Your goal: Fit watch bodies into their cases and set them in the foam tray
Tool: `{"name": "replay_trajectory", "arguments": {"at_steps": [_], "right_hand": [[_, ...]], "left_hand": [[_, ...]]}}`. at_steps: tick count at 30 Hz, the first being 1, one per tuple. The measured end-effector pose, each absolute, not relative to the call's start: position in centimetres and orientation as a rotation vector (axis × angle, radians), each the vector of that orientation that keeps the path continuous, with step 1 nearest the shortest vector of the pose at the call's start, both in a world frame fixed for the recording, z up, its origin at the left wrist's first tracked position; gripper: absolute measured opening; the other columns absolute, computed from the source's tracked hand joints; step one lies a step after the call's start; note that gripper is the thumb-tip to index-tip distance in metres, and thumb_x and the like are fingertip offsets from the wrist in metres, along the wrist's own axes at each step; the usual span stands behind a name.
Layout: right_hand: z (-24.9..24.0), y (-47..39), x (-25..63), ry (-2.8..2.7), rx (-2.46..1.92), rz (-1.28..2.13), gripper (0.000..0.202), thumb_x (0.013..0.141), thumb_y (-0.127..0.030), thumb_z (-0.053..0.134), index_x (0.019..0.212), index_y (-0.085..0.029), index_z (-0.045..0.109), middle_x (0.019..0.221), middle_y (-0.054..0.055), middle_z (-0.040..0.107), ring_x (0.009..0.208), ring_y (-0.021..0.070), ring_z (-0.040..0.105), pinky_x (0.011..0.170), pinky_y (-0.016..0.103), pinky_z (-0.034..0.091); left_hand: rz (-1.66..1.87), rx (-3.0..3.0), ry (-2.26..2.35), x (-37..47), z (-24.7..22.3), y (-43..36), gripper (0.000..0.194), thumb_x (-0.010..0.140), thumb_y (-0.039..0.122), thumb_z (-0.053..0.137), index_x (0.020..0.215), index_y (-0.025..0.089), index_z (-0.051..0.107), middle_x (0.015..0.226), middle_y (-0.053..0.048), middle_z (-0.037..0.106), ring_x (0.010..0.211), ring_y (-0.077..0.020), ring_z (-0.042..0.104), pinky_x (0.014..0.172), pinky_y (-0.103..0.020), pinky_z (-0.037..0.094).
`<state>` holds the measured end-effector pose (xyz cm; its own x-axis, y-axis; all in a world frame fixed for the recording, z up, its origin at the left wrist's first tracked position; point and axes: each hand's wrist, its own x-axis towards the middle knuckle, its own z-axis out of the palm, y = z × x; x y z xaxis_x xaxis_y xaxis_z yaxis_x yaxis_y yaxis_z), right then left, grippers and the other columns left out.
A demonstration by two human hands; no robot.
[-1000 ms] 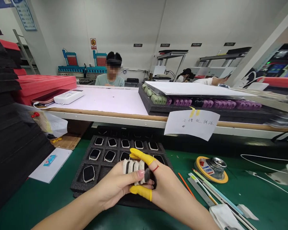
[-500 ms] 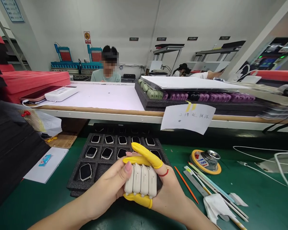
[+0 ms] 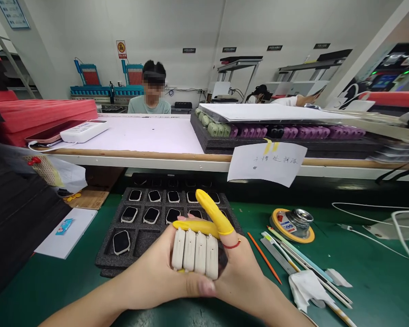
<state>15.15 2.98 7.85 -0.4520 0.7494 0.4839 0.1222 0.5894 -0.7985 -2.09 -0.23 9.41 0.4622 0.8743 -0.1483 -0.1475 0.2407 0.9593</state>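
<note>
Several light beige watch cases (image 3: pixel 195 253) stand side by side in a row, gripped between both hands above the green mat. My left hand (image 3: pixel 163 268) closes round the row from the left, its thumb along the lower edge. Around the right side is my right hand (image 3: pixel 236 259), wearing yellow finger covers; one covered finger lies across the top edge and the covered thumb points up, off the cases. Behind the hands, a black foam tray (image 3: pixel 114 227) holds watch cases with dark faces in its compartments. The undersides of the held cases are hidden.
On the right lie an orange stick (image 3: pixel 264 258), a tape roll with a metal-topped container (image 3: pixel 293 225), tools and a crumpled tissue (image 3: pixel 306 288). A white card (image 3: pixel 66 234) is at left. A shelf (image 3: pixel 150 160) crosses behind; a person sits beyond it.
My left thumb has moved from the top of the row to its lower edge. The right thumb has lifted, and the held cases have shifted slightly left. The view has tilted slightly.
</note>
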Motion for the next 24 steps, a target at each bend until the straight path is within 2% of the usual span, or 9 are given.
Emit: {"name": "replay_trajectory", "arguments": {"at_steps": [4,9,13,16,20,24], "right_hand": [[7.9,2.9,15.0,-1.926,-0.696,0.915,0.066,0.068,-0.026,0.088,0.129,-0.029,0.063,0.116,0.005,0.075,0.102,0.0272,0.074,0.099,0.040,0.059],[7.8,3.0,15.0,-1.894,-0.689,1.019,0.064,0.067,-0.025,0.088,0.126,-0.027,0.064,0.115,0.005,0.075,0.101,0.0265,0.075,0.100,0.040,0.059],[7.4,3.0,14.8,-1.848,-0.697,1.046,0.068,0.063,-0.021,0.090,0.126,-0.027,0.064,0.125,0.006,0.071,0.115,0.0288,0.069,0.106,0.042,0.055],[7.1,3.0,14.7,-1.835,-0.649,1.072,0.076,0.064,-0.023,0.090,0.132,-0.028,0.058,0.128,0.007,0.070,0.117,0.0282,0.068,0.107,0.042,0.054],[6.8,3.1,14.8,-1.884,-0.607,1.011,0.072,0.068,-0.027,0.089,0.133,-0.029,0.058,0.131,0.008,0.068,0.121,0.0290,0.066,0.111,0.046,0.050],[6.2,3.2,15.3,-1.963,-0.599,0.866,0.075,0.071,-0.030,0.087,0.139,-0.029,0.054,0.132,0.011,0.068,0.122,0.0325,0.065,0.108,0.050,0.052]], "left_hand": [[0.796,1.142,0.877,-2.2,9.4,-0.1,0.057,0.081,0.032,0.080,0.130,0.025,0.053,0.122,-0.005,0.063,0.119,-0.0233,0.057,0.101,-0.034,0.045],[0.764,1.125,0.871,-2.3,10.0,-0.4,0.071,0.074,0.020,0.084,0.135,0.026,0.048,0.120,-0.005,0.063,0.114,-0.0237,0.060,0.093,-0.033,0.049],[0.772,1.093,0.926,-1.9,10.0,-0.5,0.082,0.068,0.021,0.087,0.138,0.027,0.045,0.125,-0.007,0.062,0.117,-0.0264,0.059,0.091,-0.033,0.049],[0.768,1.049,0.947,-1.7,9.9,-0.6,0.086,0.065,0.023,0.089,0.138,0.027,0.044,0.124,-0.007,0.062,0.117,-0.0285,0.059,0.092,-0.036,0.050],[0.772,1.034,0.901,-1.8,10.2,-0.9,0.076,0.068,0.025,0.087,0.134,0.024,0.049,0.119,-0.008,0.064,0.113,-0.0292,0.062,0.091,-0.038,0.050],[0.794,1.065,0.796,-2.2,10.5,-1.0,0.066,0.077,0.030,0.082,0.135,0.024,0.050,0.129,-0.009,0.062,0.121,-0.0272,0.059,0.098,-0.036,0.046]]}}
